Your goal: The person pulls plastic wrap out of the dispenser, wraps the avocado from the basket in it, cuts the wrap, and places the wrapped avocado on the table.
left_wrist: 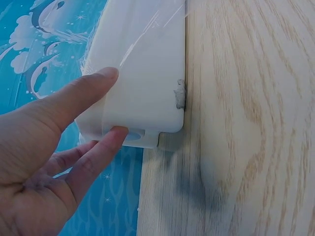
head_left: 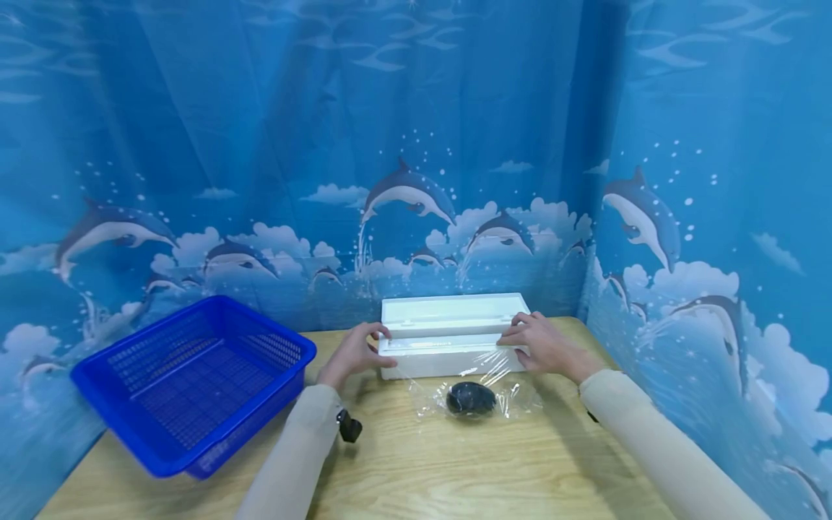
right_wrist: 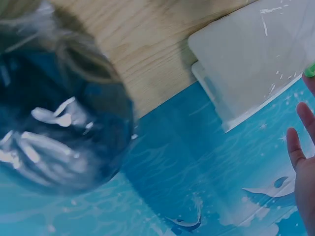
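Note:
A long white cling film dispenser (head_left: 448, 361) lies on the table with its lid (head_left: 455, 310) raised behind. At its left end my left hand (head_left: 354, 354) grips the corner, thumb on the front face and fingertips at the end. My right hand (head_left: 546, 347) grips the right end, index finger on the upper edge, thumb in front; its thumb is out of sight in the right wrist view. Clear cling film (head_left: 497, 365) runs from the dispenser down around a dark oval thing (head_left: 471, 399), whose kind I cannot tell. It looms glossy and blurred in the right wrist view.
A blue plastic basket (head_left: 214, 383) stands on the left of the wooden table (head_left: 416, 469). Behind and to the right hangs a dolphin-print curtain (head_left: 312, 180), close to the table's back edge. A grey mark (left_wrist: 180, 94) shows on the dispenser's lower edge.

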The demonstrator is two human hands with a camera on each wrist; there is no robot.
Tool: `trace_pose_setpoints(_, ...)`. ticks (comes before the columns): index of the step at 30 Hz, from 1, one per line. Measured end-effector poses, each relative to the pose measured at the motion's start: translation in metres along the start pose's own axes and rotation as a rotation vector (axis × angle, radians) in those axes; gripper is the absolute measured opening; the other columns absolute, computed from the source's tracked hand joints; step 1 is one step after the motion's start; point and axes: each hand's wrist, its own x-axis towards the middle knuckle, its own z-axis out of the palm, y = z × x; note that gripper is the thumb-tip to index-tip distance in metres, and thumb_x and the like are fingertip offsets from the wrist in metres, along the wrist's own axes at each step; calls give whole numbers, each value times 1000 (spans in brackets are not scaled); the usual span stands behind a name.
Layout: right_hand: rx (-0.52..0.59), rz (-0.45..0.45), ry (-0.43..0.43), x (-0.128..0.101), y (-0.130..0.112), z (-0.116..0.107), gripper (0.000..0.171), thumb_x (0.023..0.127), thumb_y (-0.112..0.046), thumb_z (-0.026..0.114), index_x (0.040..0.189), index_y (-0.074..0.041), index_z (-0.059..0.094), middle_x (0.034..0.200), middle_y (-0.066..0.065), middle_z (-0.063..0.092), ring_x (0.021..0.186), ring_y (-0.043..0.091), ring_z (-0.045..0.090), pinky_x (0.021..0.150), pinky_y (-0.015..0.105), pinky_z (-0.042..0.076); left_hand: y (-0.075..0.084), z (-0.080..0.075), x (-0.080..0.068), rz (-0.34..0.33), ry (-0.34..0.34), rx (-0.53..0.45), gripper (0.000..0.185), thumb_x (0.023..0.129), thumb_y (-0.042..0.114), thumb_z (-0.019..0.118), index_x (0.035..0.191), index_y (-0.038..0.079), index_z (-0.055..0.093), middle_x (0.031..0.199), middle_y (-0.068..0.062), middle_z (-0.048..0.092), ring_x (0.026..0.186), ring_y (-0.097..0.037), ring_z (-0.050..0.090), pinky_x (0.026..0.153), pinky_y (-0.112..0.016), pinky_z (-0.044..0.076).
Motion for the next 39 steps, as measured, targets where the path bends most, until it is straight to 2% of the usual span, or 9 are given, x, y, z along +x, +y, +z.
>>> trace_pose_setpoints(10, -33, 34, -13, -17, 11, -5, 37, 74, 1, 75, 104, -19, 82, 97, -3, 80, 93, 25, 61, 75, 41, 44, -1, 3, 0, -4, -7, -21, 41, 77, 22, 92, 111, 20, 70, 126, -11, 61, 87, -20, 61, 67, -29, 54)
trace_pose_setpoints(17, -36, 121, -57, -36, 22, -13, 34, 79, 3, 72, 104, -17, 83, 98, -3, 80, 96, 25, 63, 78, 45, 47, -2, 2, 0, -30, 1, -10, 40, 77, 22, 92, 111, 22, 70, 126, -10, 62, 90, -21, 62, 71, -30, 54)
trace_pose_setpoints(26, -56, 93, -77, -44, 32, -20, 40, 78, 7, 66, 105, -17, 82, 99, -2, 80, 93, 24, 63, 79, 45, 49, 2, 1, 1, -27, -4, -8, 40, 78, 22, 92, 112, 22, 70, 129, -11, 62, 85, -20, 62, 68, -29, 55)
trace_pose_setpoints(32, -51, 83, -73, -47, 35, -21, 40, 76, 8, 66, 103, -15, 83, 97, -2, 81, 91, 23, 63, 76, 44, 49, 1, 0, 0, -18, -4, -12, 40, 78, 21, 92, 111, 21, 71, 128, -12, 62, 83, -19, 63, 68, -29, 55)
trace_pose_setpoints(39, -55, 99, -60, -55, 39, -24, 40, 75, 8, 69, 103, -16, 83, 95, -3, 80, 89, 23, 64, 72, 44, 51, 1, 2, -1, -21, 5, -10, 40, 78, 21, 92, 111, 20, 70, 127, -12, 62, 87, -21, 61, 68, -30, 54)
